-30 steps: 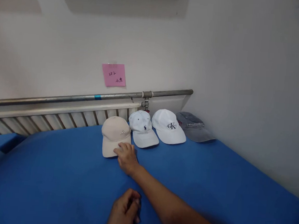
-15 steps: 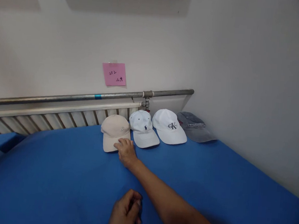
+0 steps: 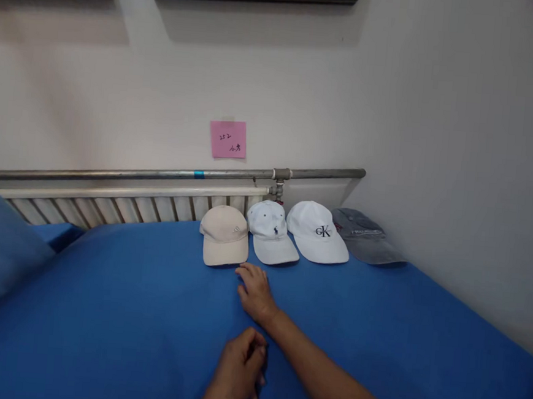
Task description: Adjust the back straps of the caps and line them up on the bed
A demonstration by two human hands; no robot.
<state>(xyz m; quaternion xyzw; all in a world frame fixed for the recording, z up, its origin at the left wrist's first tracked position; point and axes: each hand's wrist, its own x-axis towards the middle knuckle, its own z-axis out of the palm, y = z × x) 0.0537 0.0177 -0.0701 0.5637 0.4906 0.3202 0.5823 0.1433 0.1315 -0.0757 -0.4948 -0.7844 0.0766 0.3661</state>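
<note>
The pale wall (image 3: 437, 145) rises behind a broad surface with blue cover (image 3: 123, 311). Along this wall goes a metal pipe (image 3: 157, 175), just above the white radiator (image 3: 122, 208). On the blue cover, near the radiator and pipe, four caps stand in a row, brims toward the person: the beige cap (image 3: 224, 236) at the left end, then the pale cap with small dark emblem (image 3: 271, 232), the white cap with dark letters (image 3: 316, 234), and the grey cap (image 3: 367, 238). The right hand (image 3: 255, 292) is just before the beige cap's brim, its fingers loose and grasping nothing; whether they touch the brim, I cannot tell. Nearer the person, the left hand (image 3: 242, 360) has curled fingers; whether something is inside, I cannot tell. A pink note (image 3: 228, 140) is fixed above the pipe.
</note>
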